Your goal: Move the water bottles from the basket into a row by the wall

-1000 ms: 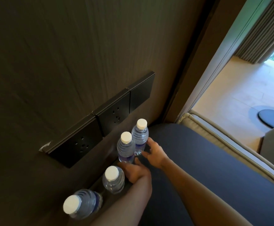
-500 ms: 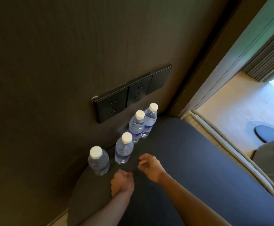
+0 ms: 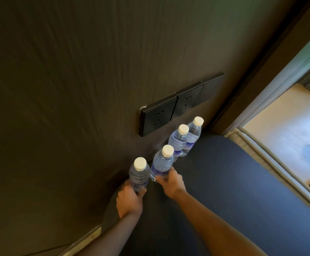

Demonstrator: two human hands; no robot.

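Head view: your left hand (image 3: 130, 201) grips the nearest bottle (image 3: 139, 174); your right hand (image 3: 171, 182) grips the next bottle (image 3: 162, 164), both by the wall (image 3: 76, 89).

Four bottles (image 3: 176, 143) by wall (image 3: 76, 89), hands (image 3: 130, 200) gripping two

Both forearms bare, extended forward from lower frame; left hand (image 3: 129, 199) back-up, fingers curled closed around a bottle base, thumb on the right side; right hand (image 3: 171, 182) ahead and right of it, fingers wrapped on another bottle's lower body; wrists straight, hands apart.
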